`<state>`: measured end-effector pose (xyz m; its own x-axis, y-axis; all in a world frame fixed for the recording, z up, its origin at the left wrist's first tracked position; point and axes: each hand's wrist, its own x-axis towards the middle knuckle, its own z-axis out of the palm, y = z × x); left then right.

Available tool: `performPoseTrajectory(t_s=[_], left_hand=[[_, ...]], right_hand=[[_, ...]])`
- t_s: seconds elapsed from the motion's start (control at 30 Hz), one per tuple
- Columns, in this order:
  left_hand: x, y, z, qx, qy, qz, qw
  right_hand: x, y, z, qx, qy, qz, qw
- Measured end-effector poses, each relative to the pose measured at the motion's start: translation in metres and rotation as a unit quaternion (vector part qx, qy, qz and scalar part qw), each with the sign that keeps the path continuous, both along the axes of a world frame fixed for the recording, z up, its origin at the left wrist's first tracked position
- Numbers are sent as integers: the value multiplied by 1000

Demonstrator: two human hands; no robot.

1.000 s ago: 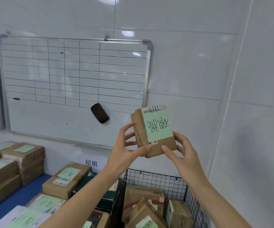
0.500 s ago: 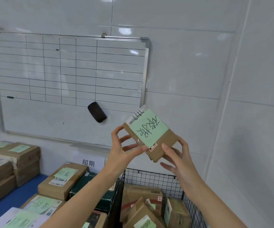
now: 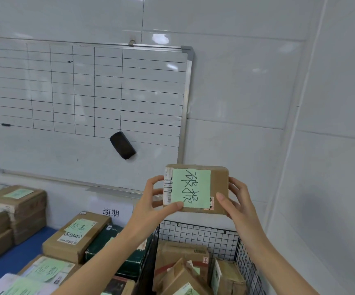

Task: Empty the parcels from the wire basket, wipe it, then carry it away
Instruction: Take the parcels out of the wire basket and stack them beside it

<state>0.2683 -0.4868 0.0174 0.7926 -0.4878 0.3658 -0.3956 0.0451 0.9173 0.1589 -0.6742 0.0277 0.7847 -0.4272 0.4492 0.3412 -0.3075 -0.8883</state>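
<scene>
Small cardboard parcel (image 3: pixel 195 189) is held up above the wire basket (image 3: pixel 204 233), clear of it, green label facing out. Left hand (image 3: pixel 151 201) pinches its left edge, thumb in front, fingers behind; right hand (image 3: pixel 236 201) grips the right edge likewise. Judged light and stiff (corners look rounded, tape worn), so an edge hold should suffice. Several more parcels (image 3: pixel 183 262) lie in the basket; emptying not yet done.

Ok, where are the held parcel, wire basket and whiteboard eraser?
held parcel (image 3: pixel 191 188), head view, green label.
wire basket (image 3: pixel 202 233), head view, back wall.
whiteboard eraser (image 3: pixel 122 145), head view, its middle.
</scene>
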Motion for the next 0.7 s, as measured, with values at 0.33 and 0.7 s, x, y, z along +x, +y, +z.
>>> performPoseTrajectory(t_s=[0.33, 0.7], left_hand=[[10, 8, -6, -7, 4, -11, 1000], [16, 13, -12, 60, -7, -35, 998]], right_hand=[[12, -9, -3, -17, 14, 6, 1000], [22, -3, 10, -13, -45, -22, 999]])
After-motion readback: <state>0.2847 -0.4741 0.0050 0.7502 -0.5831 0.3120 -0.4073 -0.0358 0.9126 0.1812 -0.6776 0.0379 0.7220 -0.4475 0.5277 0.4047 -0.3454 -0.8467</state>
